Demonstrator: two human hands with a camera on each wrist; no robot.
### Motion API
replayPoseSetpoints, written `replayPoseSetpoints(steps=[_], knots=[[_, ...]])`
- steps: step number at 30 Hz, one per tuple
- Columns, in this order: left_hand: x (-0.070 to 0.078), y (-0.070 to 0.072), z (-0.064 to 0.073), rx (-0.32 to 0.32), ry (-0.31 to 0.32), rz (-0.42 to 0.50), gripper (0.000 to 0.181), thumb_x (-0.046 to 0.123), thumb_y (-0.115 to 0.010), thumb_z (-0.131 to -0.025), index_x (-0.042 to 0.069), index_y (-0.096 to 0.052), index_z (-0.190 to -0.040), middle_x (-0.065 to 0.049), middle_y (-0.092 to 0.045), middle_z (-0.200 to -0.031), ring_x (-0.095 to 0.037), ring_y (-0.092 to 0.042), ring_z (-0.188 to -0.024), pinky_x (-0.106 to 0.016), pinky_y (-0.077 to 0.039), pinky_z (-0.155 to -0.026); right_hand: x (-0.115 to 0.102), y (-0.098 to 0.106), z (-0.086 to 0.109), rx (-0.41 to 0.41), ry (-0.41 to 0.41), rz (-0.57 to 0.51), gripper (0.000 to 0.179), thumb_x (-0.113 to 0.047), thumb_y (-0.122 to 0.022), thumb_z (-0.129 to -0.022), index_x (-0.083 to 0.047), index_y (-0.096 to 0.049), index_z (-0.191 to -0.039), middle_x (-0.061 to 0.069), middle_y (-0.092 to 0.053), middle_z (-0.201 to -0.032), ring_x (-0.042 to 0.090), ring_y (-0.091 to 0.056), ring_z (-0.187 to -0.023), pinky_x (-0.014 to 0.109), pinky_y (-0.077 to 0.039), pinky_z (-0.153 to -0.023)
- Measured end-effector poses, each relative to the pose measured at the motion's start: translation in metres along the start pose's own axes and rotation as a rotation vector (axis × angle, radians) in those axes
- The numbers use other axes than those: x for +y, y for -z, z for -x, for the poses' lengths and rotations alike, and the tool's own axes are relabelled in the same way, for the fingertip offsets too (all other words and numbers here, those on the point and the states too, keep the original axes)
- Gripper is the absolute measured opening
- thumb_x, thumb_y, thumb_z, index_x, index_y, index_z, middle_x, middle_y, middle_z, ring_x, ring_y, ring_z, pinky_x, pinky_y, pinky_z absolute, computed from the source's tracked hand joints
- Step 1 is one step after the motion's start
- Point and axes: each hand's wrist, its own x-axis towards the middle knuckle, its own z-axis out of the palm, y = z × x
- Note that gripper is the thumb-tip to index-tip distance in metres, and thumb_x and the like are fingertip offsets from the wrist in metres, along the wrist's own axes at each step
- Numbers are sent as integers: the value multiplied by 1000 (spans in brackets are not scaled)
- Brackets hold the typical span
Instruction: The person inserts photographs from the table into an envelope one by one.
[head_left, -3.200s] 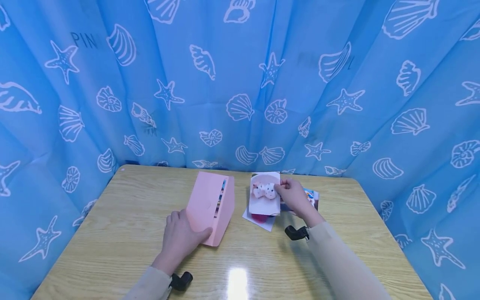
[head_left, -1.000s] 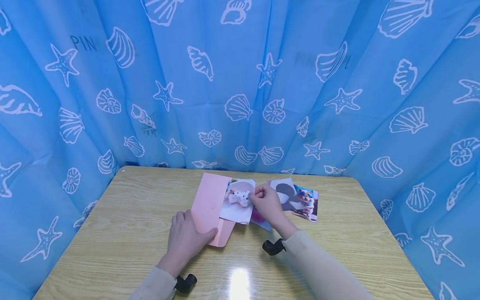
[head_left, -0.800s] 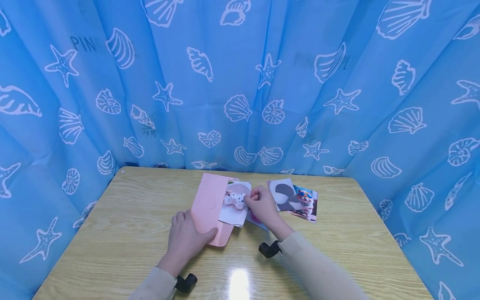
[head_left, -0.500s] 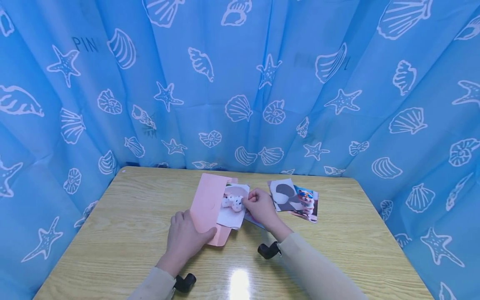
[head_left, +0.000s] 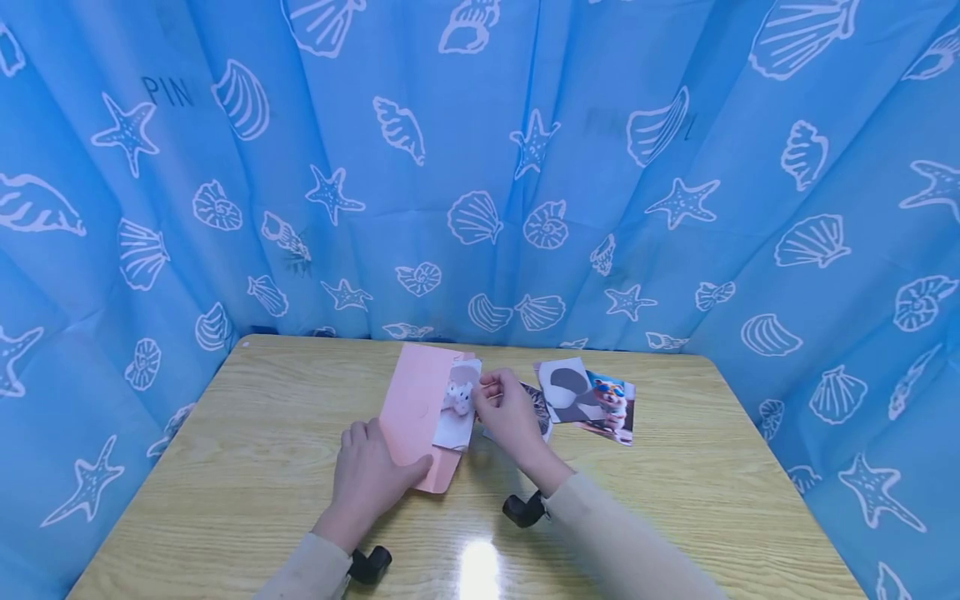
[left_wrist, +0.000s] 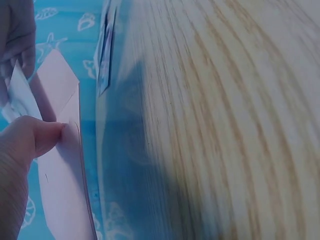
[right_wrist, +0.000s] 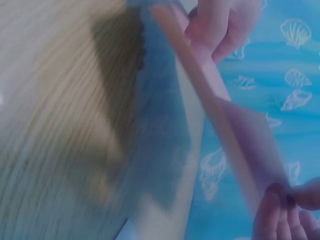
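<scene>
Plainly, the relation that counts is the one between the bow photo (head_left: 454,413) and the pink envelope (head_left: 412,398): the photo lies just left of the right hand (head_left: 513,417), its left part hidden under the envelope's front panel. Its long axis runs away from the person, slightly tilted, roughly in line with the long mouth of the envelope, so it meets that mouth along a long side rather than a corner. What shows of the photo lies in front of the envelope's flap (head_left: 447,472).

The right hand is the nearer of the two to the photo, pinching its right edge between thumb and curled fingers. The left hand (head_left: 371,471) sits on the far side of the mouth, gripping the lower left of the envelope with its thumb bent over the front panel. How deep the photo reaches inside is hard to judge, since the right wrist view is blurred there.

Behind the right hand, partly covered by it, is a dark-patterned photo (head_left: 539,408); beyond that, a grey-and-white photo (head_left: 567,390) overlaps a sunglasses photo (head_left: 615,408) on the bench (head_left: 251,467).
</scene>
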Motion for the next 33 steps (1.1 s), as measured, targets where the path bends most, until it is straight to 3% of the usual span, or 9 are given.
replayPoseSetpoints(steps=[3,8,16,28,33], knots=[[1,0,0,-4,6,-2,101,68,-71,-67,-12,-48,-123,-22,-48,-108,-33,-42,-97,-42,-41,-74,-3,-2,1,-17,-4,40,20,-10,-63,-91,-2,-58,-108,7,-62,-88,16,-61,-69,30,-53,-57],[3,1,2,-14,23,-8,103,69,-70,-67,-11,-45,-126,-21,-47,-109,-32,-42,-97,-42,-42,-75,1,-5,-6,-28,-92,54,20,-8,-63,-90,0,-58,-108,6,-63,-84,16,-63,-64,30,-53,-56],[6,1,4,10,10,0,98,68,-71,-65,-10,-48,-120,-20,-47,-106,-32,-42,-97,-41,-41,-76,15,-15,-16,-47,-194,-39,21,-3,-64,-89,1,-56,-108,10,-62,-83,18,-66,-65,30,-55,-57],[6,1,6,33,-10,37,100,67,-74,-63,-10,-48,-122,-20,-48,-109,-32,-42,-99,-42,-41,-79,16,-29,-20,-97,-184,-44,23,-2,-63,-89,2,-57,-110,10,-62,-85,17,-66,-66,29,-55,-59],[4,0,6,54,-23,37,98,66,-75,-63,-10,-50,-121,-20,-48,-108,-32,-43,-99,-42,-42,-79,17,-31,-19,-134,-165,-105,26,-2,-57,-91,6,-57,-116,11,-64,-86,20,-67,-69,30,-56,-61]])
